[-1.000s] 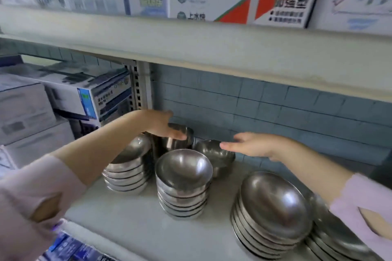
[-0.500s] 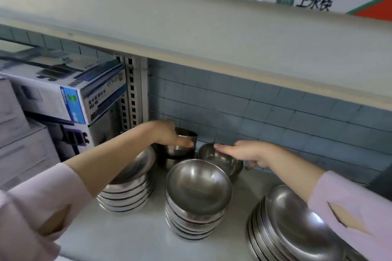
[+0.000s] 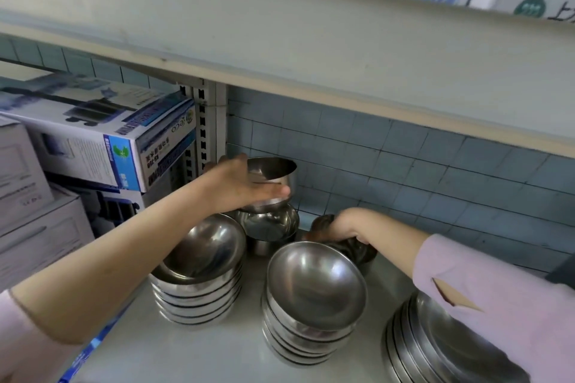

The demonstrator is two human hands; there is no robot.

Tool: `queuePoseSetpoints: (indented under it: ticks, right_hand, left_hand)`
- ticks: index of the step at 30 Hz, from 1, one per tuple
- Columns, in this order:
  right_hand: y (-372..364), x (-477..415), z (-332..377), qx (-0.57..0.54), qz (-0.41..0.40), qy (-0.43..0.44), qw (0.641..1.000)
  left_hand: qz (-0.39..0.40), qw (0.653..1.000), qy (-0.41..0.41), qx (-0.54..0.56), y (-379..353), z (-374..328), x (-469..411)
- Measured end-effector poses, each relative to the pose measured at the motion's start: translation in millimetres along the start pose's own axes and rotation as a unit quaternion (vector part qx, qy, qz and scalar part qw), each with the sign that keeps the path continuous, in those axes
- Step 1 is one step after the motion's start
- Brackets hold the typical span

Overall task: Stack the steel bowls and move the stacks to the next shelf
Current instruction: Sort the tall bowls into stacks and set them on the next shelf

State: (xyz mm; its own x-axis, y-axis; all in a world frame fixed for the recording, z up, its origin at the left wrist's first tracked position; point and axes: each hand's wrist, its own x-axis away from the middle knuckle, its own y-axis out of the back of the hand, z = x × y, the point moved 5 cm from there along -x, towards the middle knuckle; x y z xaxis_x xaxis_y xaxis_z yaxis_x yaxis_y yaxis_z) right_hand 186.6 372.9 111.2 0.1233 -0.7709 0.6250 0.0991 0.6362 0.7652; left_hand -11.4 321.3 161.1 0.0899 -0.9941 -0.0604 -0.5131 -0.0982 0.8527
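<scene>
My left hand grips a small steel bowl and holds it lifted just above another small bowl at the back of the shelf. My right hand grips the rim of a dark steel bowl standing on the shelf by the tiled wall. In front stand two stacks of several steel bowls, one on the left and one in the middle.
A stack of wide steel plates sits at the front right, partly behind my right sleeve. The white shelf board carries everything. A slotted upright post and cardboard boxes stand to the left. An upper shelf hangs close overhead.
My left hand has lifted the small bowl off the one beneath it. My right hand has dropped onto the back bowl and curled round its rim. The camera moved closer.
</scene>
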Motion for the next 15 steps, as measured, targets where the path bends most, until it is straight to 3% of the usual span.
queuePoseSetpoints:
  ticks: [5,8,15]
  right_hand:
    - [-2,-10,-7,0.008,0.000,-0.012,1.000]
    - [3,-9,-20,-0.062,0.004,-0.025,0.998]
    - [42,29,-60,-0.156,-0.089,0.044,0.983]
  left_hand:
    - [0.007,0.999,-0.034,-0.022,-4,-5,6]
    - [0.008,0.999,-0.041,-0.036,-4,-9,7]
    - [0.024,0.999,-0.025,-0.025,-1,-24,10]
